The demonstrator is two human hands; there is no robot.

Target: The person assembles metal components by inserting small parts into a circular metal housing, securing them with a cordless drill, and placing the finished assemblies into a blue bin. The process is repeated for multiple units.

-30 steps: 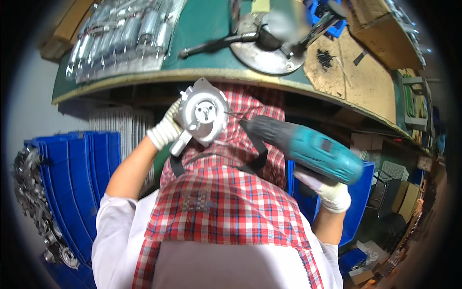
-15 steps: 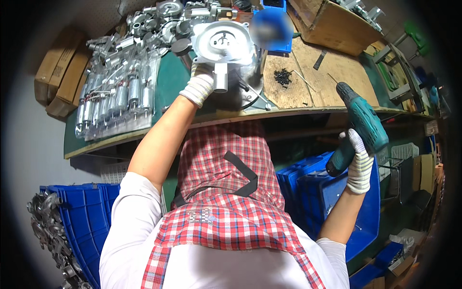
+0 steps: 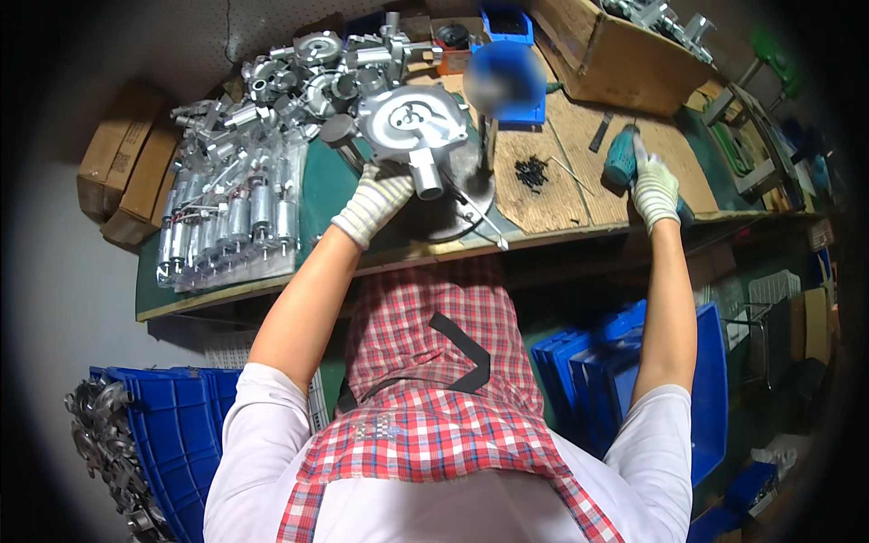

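Observation:
My left hand [image 3: 373, 201], in a striped knit glove, is closed on the near side of a round silver metal housing [image 3: 412, 127] with a short pipe stub pointing toward me. The housing is over a round metal base [image 3: 466, 195] near the bench edge. In its face are a few small dark openings. My right hand [image 3: 655, 188], gloved too, is wrapped round a teal cordless drill [image 3: 621, 158] over the cardboard on the right. Hand and wrist hide most of the drill's grip. A pile of black screws [image 3: 532, 174] lies between the two hands.
Bagged cylindrical motors [image 3: 237, 217] lie at left, with heaped metal castings [image 3: 317, 77] behind. A blue bin [image 3: 521, 115] and a cardboard box [image 3: 615, 59] stand at the back. A dark flat tool [image 3: 600, 132] is near the drill. Blue crates [image 3: 172, 434] sit below the bench.
My right hand has carried the drill from beyond the bench's front edge forward onto the cardboard area. The housing in my left hand has come slightly lower and nearer, its pipe stub tilting.

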